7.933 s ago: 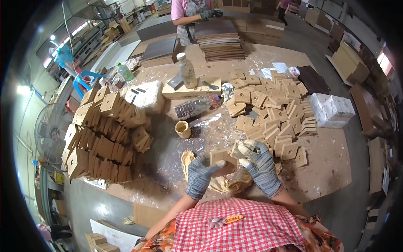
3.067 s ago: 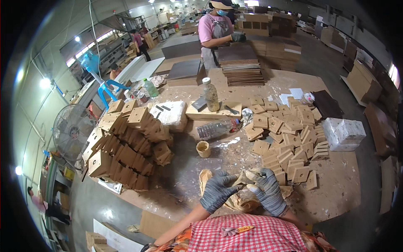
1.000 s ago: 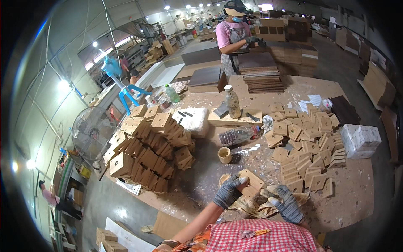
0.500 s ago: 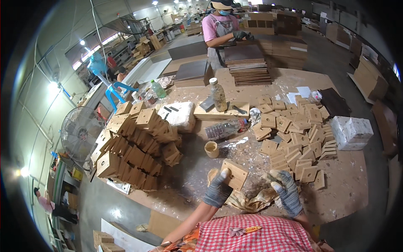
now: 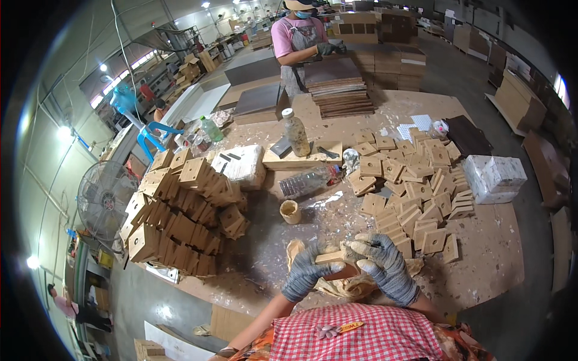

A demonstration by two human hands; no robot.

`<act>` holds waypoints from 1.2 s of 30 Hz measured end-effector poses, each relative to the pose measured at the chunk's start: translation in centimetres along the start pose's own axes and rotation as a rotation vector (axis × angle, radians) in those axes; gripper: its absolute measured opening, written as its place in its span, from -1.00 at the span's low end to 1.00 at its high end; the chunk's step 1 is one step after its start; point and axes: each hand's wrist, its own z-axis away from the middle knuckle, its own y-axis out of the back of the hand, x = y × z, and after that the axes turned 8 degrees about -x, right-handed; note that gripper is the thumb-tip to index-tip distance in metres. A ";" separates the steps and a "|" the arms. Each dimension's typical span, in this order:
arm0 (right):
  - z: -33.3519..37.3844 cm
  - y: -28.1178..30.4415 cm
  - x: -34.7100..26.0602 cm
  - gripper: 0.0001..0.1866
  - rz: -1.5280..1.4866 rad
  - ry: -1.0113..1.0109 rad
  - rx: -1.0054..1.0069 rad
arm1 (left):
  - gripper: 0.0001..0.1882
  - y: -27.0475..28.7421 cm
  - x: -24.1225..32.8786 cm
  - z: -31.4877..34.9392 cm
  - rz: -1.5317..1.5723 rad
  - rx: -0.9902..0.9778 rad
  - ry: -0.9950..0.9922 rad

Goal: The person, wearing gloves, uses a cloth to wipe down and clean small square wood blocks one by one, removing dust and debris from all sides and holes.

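Both my hands meet in front of my checked apron, in grey knit gloves with tan-stained fingertips. My left hand [image 5: 306, 271] is closed on a small flat wooden block [image 5: 330, 257], now turned nearly edge-on. Against the block's right end, my right hand [image 5: 388, 268] curls its fingers; whether a scrap of cloth is also between them is hard to see. Beneath the hands lies a crumpled tan cloth [image 5: 337, 289], partly hidden. A small tan cup [image 5: 290, 212] stands just beyond.
Stacked drilled wooden blocks [image 5: 174, 222] rise at left, and a loose heap of similar blocks [image 5: 415, 180] spreads at right. A lying plastic bottle [image 5: 307, 182], an upright bottle [image 5: 295, 133] and a wrapped white package [image 5: 495, 178] share the table. A co-worker [image 5: 301, 45] stands across it.
My left hand has tipped the block from face-up to nearly edge-on. My right hand has moved left and now touches it. The whole view has shifted slightly.
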 end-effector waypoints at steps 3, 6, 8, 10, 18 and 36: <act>0.0 -0.1 0.8 -0.66 -0.020 -0.016 0.002 | -0.49 -0.1 0.6 0.5 0.014 -0.020 0.056; 0.1 -0.3 1.0 -0.66 -0.167 -0.094 0.076 | -0.47 -0.2 0.9 0.6 0.000 -0.042 0.071; 0.2 -0.2 0.4 -0.66 -0.195 -0.086 0.060 | -0.46 -0.1 0.7 0.6 -0.030 -0.048 0.076; 0.3 -0.3 -0.1 -0.66 -0.223 -0.079 0.047 | -0.44 0.1 0.3 0.4 0.080 -0.045 0.022; 0.8 -0.8 1.3 -0.66 -0.250 -0.153 0.163 | -0.39 0.3 1.5 0.7 0.135 -0.086 0.124; 1.6 -0.9 1.0 -0.67 -0.574 -0.317 0.262 | -0.56 0.1 -2.1 -0.9 0.494 0.122 0.008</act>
